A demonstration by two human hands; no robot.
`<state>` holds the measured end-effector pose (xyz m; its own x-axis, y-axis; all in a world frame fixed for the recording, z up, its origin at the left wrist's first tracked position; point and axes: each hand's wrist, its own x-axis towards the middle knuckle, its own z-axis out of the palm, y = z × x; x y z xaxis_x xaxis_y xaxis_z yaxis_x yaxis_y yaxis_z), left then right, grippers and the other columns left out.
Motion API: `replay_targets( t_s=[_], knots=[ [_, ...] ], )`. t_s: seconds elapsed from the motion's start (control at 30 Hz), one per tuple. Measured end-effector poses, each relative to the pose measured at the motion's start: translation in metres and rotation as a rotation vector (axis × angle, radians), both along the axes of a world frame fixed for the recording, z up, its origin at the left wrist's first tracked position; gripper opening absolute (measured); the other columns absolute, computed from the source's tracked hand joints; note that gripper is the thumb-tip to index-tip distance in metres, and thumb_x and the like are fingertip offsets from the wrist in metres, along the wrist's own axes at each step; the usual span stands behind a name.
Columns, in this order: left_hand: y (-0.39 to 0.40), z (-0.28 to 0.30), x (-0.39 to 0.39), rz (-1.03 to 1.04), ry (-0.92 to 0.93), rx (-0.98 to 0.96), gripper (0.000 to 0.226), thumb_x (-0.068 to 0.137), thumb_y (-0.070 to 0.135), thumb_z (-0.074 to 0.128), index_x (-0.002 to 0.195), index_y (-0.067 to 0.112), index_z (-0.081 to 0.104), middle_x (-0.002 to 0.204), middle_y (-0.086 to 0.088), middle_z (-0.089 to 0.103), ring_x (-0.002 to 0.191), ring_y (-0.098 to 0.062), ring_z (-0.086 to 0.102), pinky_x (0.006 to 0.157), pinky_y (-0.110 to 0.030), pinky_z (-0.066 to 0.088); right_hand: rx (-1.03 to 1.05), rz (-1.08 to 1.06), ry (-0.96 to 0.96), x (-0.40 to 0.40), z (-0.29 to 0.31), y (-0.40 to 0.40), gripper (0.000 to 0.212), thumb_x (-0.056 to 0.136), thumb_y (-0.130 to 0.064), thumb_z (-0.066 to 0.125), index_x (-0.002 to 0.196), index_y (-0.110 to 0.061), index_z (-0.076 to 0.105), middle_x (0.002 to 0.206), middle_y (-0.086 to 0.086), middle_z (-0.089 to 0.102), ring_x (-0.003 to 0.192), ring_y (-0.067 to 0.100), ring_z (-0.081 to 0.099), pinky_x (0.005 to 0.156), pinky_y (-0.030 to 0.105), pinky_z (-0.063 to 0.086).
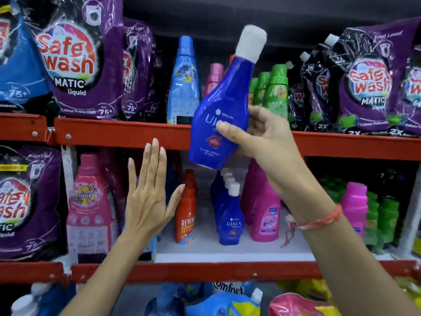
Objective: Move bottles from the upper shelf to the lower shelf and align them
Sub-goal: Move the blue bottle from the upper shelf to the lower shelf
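Note:
My right hand (257, 137) grips a dark blue Ujala bottle (218, 106) with a white cap, tilted to the right in the air in front of the red edge of the upper shelf (123, 134). On the white lower shelf (227, 250) stands a row of several smaller blue Ujala bottles (229, 213), one behind the other, directly under the held bottle. My left hand (149, 197) is flat and open with its fingers up, in front of the lower shelf just left of a red Revive bottle (186, 208); it holds nothing.
Upper shelf: light blue bottle (184, 83), pink bottle (215, 76), green bottles (274, 92), purple Safe Wash pouches (77, 58) on both sides. Lower shelf: pink bottles (265, 213), a big pink bottle (90, 206), more green bottles (385, 217). Comfort packs (227, 299) lie below.

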<state>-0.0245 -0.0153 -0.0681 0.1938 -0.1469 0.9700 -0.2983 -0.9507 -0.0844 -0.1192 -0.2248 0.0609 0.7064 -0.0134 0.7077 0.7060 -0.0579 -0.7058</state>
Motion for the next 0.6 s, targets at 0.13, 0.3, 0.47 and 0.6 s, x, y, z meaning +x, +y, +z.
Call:
replay_targets(
  t_s=[0.13, 0.3, 0.47, 0.6],
  knots=[
    [-0.008, -0.038, -0.006, -0.006, 0.082, 0.003, 0.074, 0.098, 0.045, 0.038, 0.153, 0.0, 0.015, 0.164, -0.015, 0.011, 0.153, -0.026, 0.007, 0.125, -0.051, 0.002, -0.002, 0.045, 0.152, 0.001, -0.044, -0.02, 0.045, 0.075, -0.013, 0.08, 0.116, -0.007, 0.063, 0.11, 0.008, 0.074, 0.097, 0.019, 0.072, 0.075, 0.027, 0.059],
    [-0.013, -0.081, -0.008, 0.028, 0.213, 0.048, 0.073, 0.1, 0.049, 0.029, 0.154, 0.002, 0.016, 0.164, -0.016, 0.014, 0.153, -0.025, 0.01, 0.125, -0.052, 0.006, -0.002, 0.002, 0.284, 0.017, -0.097, -0.038, 0.05, 0.071, -0.01, 0.082, 0.116, -0.007, 0.062, 0.11, 0.01, 0.074, 0.1, 0.024, 0.071, 0.082, 0.035, 0.059],
    [-0.013, -0.112, -0.004, 0.058, 0.31, 0.07, 0.077, 0.097, 0.048, 0.036, 0.154, 0.003, 0.012, 0.165, -0.014, 0.012, 0.153, -0.023, 0.008, 0.124, -0.052, 0.009, -0.118, -0.123, 0.344, 0.04, -0.141, -0.051, 0.05, 0.068, -0.012, 0.085, 0.112, -0.009, 0.062, 0.102, 0.004, 0.073, 0.087, 0.014, 0.068, 0.075, 0.027, 0.055],
    [-0.01, -0.128, 0.002, 0.093, 0.372, 0.078, 0.077, 0.097, 0.049, 0.035, 0.155, 0.004, 0.01, 0.166, -0.014, 0.01, 0.153, -0.024, 0.009, 0.124, -0.053, 0.011, -0.125, -0.198, 0.414, 0.064, -0.172, -0.059, 0.05, 0.067, -0.013, 0.086, 0.11, -0.014, 0.06, 0.103, 0.005, 0.072, 0.083, 0.013, 0.067, 0.063, 0.021, 0.05]
  ],
)
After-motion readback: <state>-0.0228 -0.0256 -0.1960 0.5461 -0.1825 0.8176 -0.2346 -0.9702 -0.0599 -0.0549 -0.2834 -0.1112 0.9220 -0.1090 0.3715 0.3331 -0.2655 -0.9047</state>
